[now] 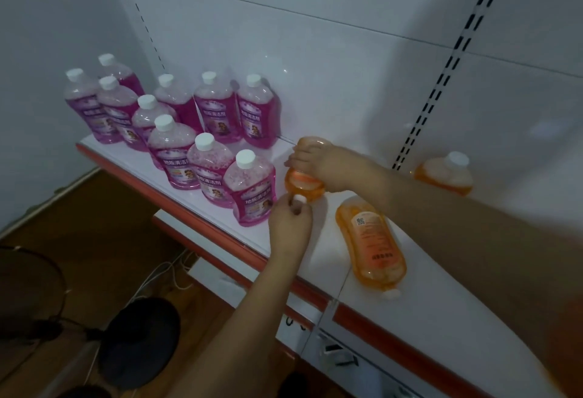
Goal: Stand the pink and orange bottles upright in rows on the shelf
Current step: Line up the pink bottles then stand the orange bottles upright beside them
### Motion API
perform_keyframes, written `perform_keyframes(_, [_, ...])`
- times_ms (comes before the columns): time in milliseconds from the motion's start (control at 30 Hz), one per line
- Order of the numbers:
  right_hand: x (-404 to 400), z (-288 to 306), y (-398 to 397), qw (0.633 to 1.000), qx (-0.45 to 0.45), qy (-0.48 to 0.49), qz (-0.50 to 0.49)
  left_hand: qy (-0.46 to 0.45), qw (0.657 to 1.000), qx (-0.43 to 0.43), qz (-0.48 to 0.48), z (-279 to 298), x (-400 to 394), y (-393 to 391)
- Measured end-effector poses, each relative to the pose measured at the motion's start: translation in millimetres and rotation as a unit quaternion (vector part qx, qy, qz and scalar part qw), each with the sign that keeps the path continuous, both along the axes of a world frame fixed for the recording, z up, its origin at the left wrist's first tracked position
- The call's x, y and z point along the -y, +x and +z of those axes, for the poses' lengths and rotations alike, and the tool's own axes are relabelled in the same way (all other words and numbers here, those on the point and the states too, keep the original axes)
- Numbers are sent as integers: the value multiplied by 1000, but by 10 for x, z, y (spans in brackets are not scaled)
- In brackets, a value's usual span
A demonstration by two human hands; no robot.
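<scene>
Several pink bottles [252, 189] with white caps stand upright in rows on the left part of the white shelf [441, 312]. Just right of them an orange bottle [304, 184] lies tipped with its cap toward me. My left hand [290, 224] pinches its white cap, and my right hand [318, 161] grips its far end from above. A second orange bottle [370, 244] lies flat on the shelf, cap toward the front edge. A third orange bottle [444, 173] stands at the back right, partly hidden behind my right forearm.
The shelf has a red front edge [220, 227] and a white back panel with slotted uprights [441, 78]. Below are a lower shelf, white cables on a wooden floor and a dark fan [138, 341].
</scene>
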State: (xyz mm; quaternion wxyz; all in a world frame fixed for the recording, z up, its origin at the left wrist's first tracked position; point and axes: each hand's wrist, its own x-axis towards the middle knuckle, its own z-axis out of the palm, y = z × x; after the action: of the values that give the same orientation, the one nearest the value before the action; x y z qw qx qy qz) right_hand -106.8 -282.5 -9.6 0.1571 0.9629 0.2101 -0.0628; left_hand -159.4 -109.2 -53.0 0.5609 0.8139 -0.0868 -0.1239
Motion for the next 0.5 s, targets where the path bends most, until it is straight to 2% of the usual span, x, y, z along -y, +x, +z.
perform_keyframes(67, [89, -30, 6, 999, 26, 42, 9, -14, 1000, -25, 3, 22, -65, -10])
perform_keyframes(167, [68, 60, -166, 978, 53, 172, -110, -66, 993, -98, 12, 6, -157, -50])
perform_keyframes(233, [19, 121, -291, 930, 110, 292, -196, -78, 992, -102, -5, 9, -185, -116])
perform_keyframes(300, [-76, 253, -437, 866, 149, 402, -259, -88, 993, -73, -35, 29, -157, -168])
perform_keyframes(433, [-360, 557, -786, 760, 172, 551, -300, -97, 990, 70, -78, 214, -42, -203])
perform_keyframes(500, [-476, 659, -968, 701, 171, 612, -324, -118, 985, 107, -67, 337, -5, -232])
